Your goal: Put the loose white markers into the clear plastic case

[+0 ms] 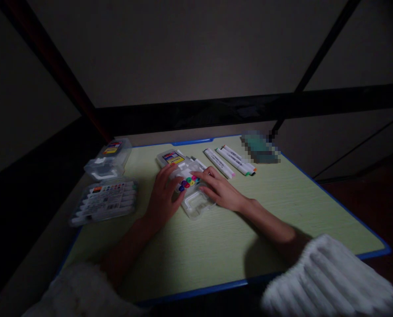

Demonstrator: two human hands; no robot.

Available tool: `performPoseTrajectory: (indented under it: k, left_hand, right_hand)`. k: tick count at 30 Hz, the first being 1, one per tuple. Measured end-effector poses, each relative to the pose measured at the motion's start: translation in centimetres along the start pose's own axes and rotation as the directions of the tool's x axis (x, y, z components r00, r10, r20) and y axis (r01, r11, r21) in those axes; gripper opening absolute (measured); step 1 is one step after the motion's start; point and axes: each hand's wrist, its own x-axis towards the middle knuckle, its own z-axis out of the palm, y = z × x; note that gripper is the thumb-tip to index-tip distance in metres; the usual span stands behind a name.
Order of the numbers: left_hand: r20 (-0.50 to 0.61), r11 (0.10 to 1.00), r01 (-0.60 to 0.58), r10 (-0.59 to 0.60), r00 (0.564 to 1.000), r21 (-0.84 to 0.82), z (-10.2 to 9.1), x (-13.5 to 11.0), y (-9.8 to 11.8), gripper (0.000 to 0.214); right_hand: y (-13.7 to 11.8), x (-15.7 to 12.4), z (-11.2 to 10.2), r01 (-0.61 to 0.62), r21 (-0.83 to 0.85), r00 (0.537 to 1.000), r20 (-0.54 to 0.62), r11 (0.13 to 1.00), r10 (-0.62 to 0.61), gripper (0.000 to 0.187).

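"Starting with the head view, the only one supplied, where did the open case (187,166) lie?"

"On the table (288,211), between the left hand (162,193) and the right hand (223,190). Its clear lid (199,208) was folded out on the wearer's side of the case, and the coloured caps (190,180) faced the wearer."

"State the grip on each side."

"The left hand lay over the case's left side, index finger and thumb spread, with caps showing between them; whether it squeezed the case, I could not tell. The right hand reached in from the case's right, its index fingertip on or just above the caps and its thumb apart from it. Nothing appeared pinched there."

"Rate the handling."

"Judged by appearance, the case was light, its plastic thin, fairly stiff and smooth, hence liable to slide if pushed. The lid's fold was probably the fragile point. The markers inside were likely light, rigid and slippery."

"Specify the holding points."

"For the case, both side walls of the body, never the lid alone. For a marker, the cap end, because the case enclosed the barrels."

"List the surroundings."

"Right of the case: loose markers (219,163), then a pixelated dark green item (260,149). Left of the case: a filled marker pack (106,201) and, behind that pack, a second clear case (108,163)."
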Motion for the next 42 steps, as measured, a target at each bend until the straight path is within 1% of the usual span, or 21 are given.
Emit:
performPoseTrajectory:
  k: [4,10,14,33,42]
  left_hand:
    - [0.002,1.0,0.001,-0.001,1.0,-0.004,-0.03,0.0,0.03,0.028]
    - [0.0,1.0,0.001,-0.001,1.0,-0.007,-0.07,0.0,0.1,0.029]
    - [0.001,1.0,-0.002,0.002,1.0,-0.007,-0.08,0.01,0.05,0.028]
    - [-0.001,1.0,0.002,-0.002,1.0,-0.006,0.03,-0.06,0.03,0.029]
    - [0.007,1.0,0.004,-0.004,1.0,-0.004,-0.03,0.06,0.14,0.029]
  right_hand:
    - [-0.1,-0.05,0.07,0.011,-0.017,0.999,-0.034,1.0,-0.011,0.042]
    - [0.03,-0.18,0.13,0.021,-0.038,0.999,-0.048,0.999,-0.023,0.033]
    - [0.03,-0.17,0.09,0.029,-0.039,0.998,-0.054,0.999,-0.031,0.031]
    - [0.19,-0.12,-0.14,0.032,-0.059,0.999,-0.016,0.998,-0.033,0.035]
    - [-0.06,-0.06,-0.15,0.013,-0.073,1.0,-0.009,0.997,-0.013,0.037]
